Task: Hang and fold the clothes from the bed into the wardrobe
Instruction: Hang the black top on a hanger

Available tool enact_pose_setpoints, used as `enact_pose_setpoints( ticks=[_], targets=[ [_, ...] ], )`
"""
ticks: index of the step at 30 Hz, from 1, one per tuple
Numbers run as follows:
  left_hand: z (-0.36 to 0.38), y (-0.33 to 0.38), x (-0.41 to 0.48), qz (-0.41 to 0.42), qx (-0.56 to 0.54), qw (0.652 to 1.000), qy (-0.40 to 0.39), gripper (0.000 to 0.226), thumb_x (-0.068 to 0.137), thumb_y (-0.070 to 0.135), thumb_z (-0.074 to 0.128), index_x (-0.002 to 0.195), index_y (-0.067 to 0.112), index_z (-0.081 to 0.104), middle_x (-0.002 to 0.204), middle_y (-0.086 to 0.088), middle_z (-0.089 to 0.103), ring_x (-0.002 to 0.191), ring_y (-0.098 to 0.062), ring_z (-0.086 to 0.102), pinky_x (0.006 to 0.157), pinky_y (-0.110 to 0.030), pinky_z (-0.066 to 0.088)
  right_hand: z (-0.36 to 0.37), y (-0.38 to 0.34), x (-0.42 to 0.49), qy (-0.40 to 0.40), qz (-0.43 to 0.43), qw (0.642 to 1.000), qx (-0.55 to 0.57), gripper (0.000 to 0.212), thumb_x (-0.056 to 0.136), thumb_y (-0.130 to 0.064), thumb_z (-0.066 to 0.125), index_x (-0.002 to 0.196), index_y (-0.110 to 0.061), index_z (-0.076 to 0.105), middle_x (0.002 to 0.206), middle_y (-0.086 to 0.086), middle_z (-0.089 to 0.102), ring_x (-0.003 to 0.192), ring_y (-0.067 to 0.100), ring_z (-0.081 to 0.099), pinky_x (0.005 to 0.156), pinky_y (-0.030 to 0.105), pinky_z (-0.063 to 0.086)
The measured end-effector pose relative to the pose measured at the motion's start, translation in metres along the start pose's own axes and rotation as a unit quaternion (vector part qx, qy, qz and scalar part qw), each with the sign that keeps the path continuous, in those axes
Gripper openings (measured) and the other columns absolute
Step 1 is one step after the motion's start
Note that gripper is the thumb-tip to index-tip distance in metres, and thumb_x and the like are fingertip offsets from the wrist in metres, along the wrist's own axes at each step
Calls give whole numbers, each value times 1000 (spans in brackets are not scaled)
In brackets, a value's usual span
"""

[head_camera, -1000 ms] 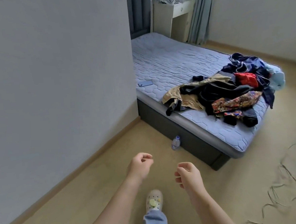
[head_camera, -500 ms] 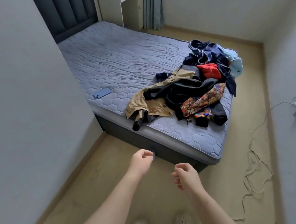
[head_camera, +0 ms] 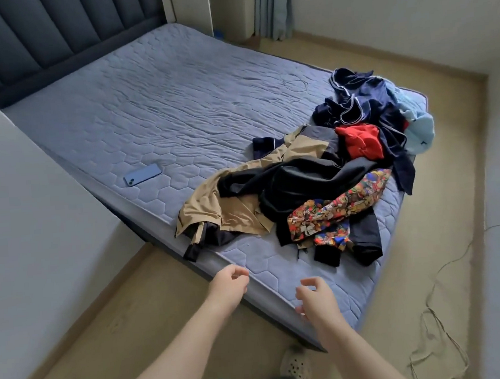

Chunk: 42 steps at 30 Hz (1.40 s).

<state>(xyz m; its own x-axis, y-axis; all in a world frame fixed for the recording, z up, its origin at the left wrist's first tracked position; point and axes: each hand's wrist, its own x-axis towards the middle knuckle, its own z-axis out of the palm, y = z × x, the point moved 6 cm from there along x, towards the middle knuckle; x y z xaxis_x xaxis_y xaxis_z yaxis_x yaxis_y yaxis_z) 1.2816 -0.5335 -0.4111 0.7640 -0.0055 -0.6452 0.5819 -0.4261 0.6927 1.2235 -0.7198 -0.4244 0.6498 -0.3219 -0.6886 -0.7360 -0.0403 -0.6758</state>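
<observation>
Hovering hands: both reach forward over the near edge of the bed (head_camera: 178, 105), bare forearms stretched out, neither touching any cloth.
Left hand (head_camera: 229, 285): fingers loosely curled, thumb close to the fingertips, holding nothing; it sits above the mattress edge, near the dark cuff hanging off the tan top.
Right hand (head_camera: 317, 298): fingers loosely curled and a little apart, empty; it is over the near corner of the mattress, and I cannot tell whether it touches the cover.
Clothes (head_camera: 316, 178): one tangled heap on the right part of the bed, ahead of both hands.
Tan top (head_camera: 202, 204): leftmost of the heap, spread flat, partly under a black garment (head_camera: 295, 180).
Patterned cloth (head_camera: 341, 206): bright print, lying over the black garment at the near right.
Red piece (head_camera: 361, 141): crumpled, farther back, beside navy clothes (head_camera: 360, 98) with white trim.
Pale blue item (head_camera: 420, 127): at the far right edge of the mattress.
Phone (head_camera: 142, 174): face down on the quilted cover, well left of the heap.
Headboard (head_camera: 39, 35): dark, padded, at the far left.
Floor (head_camera: 104, 318): beige; a thin cable (head_camera: 438, 324) trails along the right, and a pale shoe (head_camera: 296, 366) shows at the bottom.
</observation>
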Motion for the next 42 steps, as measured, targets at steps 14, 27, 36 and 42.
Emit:
enact_pose_setpoints(
  ticks=[14, 27, 36, 42],
  targets=[
    [70, 82, 118, -39, 27, 999, -24, 21, 89, 7, 45, 79, 22, 55, 78, -3, 61, 84, -27, 60, 84, -37, 48, -76, -49, 138, 23, 97, 993, -55, 19, 91, -11, 39, 108, -10, 48, 84, 5, 50, 68, 19, 50, 53, 25, 35],
    [228, 164, 223, -89, 29, 996, -4, 20, 89, 12, 50, 78, 27, 57, 94, -2, 63, 91, -24, 63, 88, -37, 52, -192, -70, 314, -30, 115, 989, -83, 9, 91, -12, 41, 94, -11, 49, 75, 4, 50, 59, 16, 44, 49, 23, 32],
    [350, 173, 317, -116, 139, 983, 16, 24, 91, 17, 49, 113, 26, 55, 110, 6, 56, 95, -10, 50, 82, -29, 45, -252, -59, 472, -55, 124, 986, -101, 4, 93, -19, 48, 92, -16, 51, 84, 1, 51, 75, 16, 48, 66, 28, 38],
    [393, 202, 384, 62, 379, 923, 11, 72, 84, 29, 58, 143, 31, 17, 153, 4, 7, 141, -23, 10, 110, -42, 24, -285, -74, 569, 64, 107, 991, 45, 88, 79, -37, 70, 147, -29, 16, 148, 5, 30, 129, 29, 40, 106, 45, 36]
  ],
)
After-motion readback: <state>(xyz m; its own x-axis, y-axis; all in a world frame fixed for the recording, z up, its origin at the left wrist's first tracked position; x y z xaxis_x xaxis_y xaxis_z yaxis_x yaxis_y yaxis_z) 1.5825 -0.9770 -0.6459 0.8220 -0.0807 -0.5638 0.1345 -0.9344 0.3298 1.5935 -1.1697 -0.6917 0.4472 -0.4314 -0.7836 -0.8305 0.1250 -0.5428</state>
